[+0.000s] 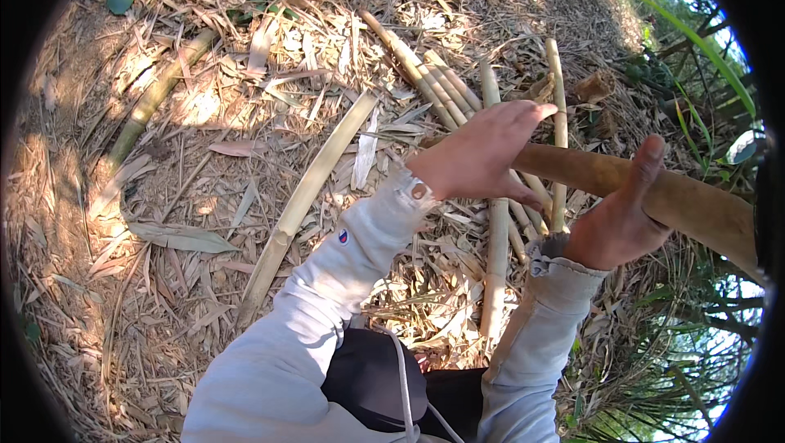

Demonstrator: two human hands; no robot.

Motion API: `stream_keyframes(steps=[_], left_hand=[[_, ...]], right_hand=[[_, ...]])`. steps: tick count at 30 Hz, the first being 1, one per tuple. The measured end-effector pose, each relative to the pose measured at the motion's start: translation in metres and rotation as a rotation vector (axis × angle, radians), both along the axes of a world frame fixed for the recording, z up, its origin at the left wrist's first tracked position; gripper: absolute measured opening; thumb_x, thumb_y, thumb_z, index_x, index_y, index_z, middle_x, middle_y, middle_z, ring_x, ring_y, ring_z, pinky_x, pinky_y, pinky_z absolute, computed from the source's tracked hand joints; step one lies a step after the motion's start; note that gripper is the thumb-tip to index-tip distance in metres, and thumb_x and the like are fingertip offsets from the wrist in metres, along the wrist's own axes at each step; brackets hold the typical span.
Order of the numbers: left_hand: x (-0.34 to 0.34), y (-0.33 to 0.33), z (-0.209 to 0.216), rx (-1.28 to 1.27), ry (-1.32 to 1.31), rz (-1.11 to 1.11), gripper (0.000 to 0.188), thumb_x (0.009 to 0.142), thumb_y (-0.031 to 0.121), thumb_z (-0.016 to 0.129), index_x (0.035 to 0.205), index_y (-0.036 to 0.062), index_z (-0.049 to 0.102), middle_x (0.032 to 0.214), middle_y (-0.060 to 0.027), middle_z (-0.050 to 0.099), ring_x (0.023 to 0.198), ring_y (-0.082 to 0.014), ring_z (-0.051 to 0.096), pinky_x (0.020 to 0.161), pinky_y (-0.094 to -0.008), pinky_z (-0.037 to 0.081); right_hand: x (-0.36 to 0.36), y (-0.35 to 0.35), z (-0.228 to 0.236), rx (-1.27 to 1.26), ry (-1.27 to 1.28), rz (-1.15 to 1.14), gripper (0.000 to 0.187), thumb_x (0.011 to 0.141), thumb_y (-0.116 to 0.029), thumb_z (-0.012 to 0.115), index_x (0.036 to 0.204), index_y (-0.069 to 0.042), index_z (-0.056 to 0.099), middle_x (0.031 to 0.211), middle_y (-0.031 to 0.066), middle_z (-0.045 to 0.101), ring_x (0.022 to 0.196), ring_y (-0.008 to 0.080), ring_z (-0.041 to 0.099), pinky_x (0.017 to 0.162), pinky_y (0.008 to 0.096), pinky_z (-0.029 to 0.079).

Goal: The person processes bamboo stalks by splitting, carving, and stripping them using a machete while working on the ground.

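Note:
A thick brown bamboo pole [703,206] runs from beneath my left hand out to the right edge of the view. My left hand [486,152] lies over the pole from above, with a finger on its far side and the thumb on its near side. The rest of those fingers are hidden. Further right, my right hand [617,218] grips the same pole, its thumb over the top and the fingers underneath out of sight. Below the hands, a pale bamboo length [495,263] and several thinner bamboo pieces [425,75] lie on the ground, partly crossing.
A split bamboo length [307,197] lies left of my left forearm. Farther left is a greenish bamboo stem [155,103]. Dry leaves [180,234] cover the ground. A cut stump [594,85] stands beyond the pole, and green plants [695,124] grow along the right side.

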State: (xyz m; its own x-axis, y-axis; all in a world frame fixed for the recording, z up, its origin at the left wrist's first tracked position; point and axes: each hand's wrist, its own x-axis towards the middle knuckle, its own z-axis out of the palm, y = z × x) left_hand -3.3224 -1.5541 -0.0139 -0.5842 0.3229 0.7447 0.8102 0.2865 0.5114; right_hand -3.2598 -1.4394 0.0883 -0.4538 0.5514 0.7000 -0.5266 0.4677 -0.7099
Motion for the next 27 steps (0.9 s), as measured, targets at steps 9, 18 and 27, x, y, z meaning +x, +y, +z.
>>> stream_keyframes(steps=[9,18,27], left_hand=[[0.061,-0.021,0.242,0.49,-0.14,-0.109,0.071,0.085,0.033,0.076,0.137,-0.0005,0.04,0.131,-0.0148,0.054,0.126,-0.0223,0.049,0.103,-0.0378,0.041],[0.04,0.008,0.382,0.59,0.042,0.059,0.046,0.08,0.004,0.076,0.105,0.0062,0.037,0.109,-0.009,0.055,0.099,-0.0134,0.056,0.087,-0.0302,0.05],[0.033,0.07,0.392,0.58,0.09,-0.01,0.048,0.08,-0.001,0.072,0.107,0.0064,0.033,0.11,-0.0103,0.056,0.1,-0.0151,0.055,0.09,-0.0318,0.048]], right_hand=[[-0.053,-0.005,0.097,0.132,-0.021,0.386,0.059,0.074,-0.018,0.086,0.111,0.003,0.045,0.1,0.0153,0.063,0.09,0.0193,0.064,0.077,0.0309,0.052],[-0.024,0.008,0.16,0.51,-0.099,0.382,0.097,0.063,-0.029,0.091,0.134,0.001,0.032,0.126,0.0237,0.045,0.117,0.0393,0.048,0.1,0.0471,0.041],[0.086,0.106,-0.194,0.324,-1.369,0.705,0.065,0.083,-0.06,0.061,0.113,-0.002,0.066,0.106,0.0279,0.067,0.105,0.0396,0.064,0.095,0.0426,0.047]])
